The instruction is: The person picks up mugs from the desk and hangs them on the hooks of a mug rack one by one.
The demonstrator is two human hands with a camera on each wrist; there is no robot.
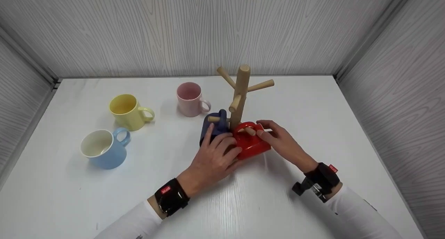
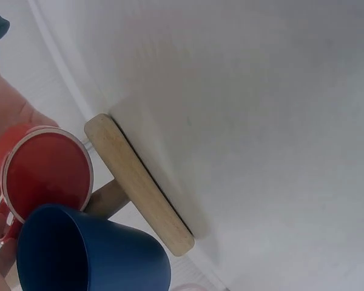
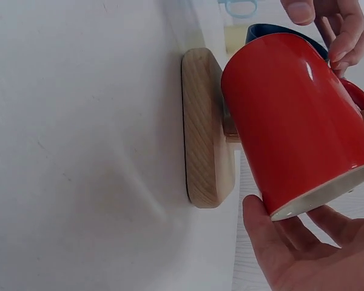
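A wooden mug tree [image 1: 240,89] stands mid-table on its flat base [image 3: 206,127]. From a low peg hangs a dark blue mug [image 1: 217,128]. Beside it, a red mug [image 1: 252,147] hangs tilted with its handle over another low peg. My left hand [image 1: 222,141] grips the red mug's near left side, and its index finger lies along the blue mug. My right hand [image 1: 264,131] holds the red mug from the right, fingers at the handle and thumb by the rim [image 3: 261,218]. The left wrist view shows the red mug's bottom [image 2: 45,176] and the blue mug [image 2: 91,254].
A pink mug [image 1: 189,99] stands upright just left of the tree. Farther left are a yellow mug [image 1: 127,111] and a light blue mug [image 1: 104,148]. The white table [image 1: 313,110] is boxed in by grey wood-grain walls on three sides.
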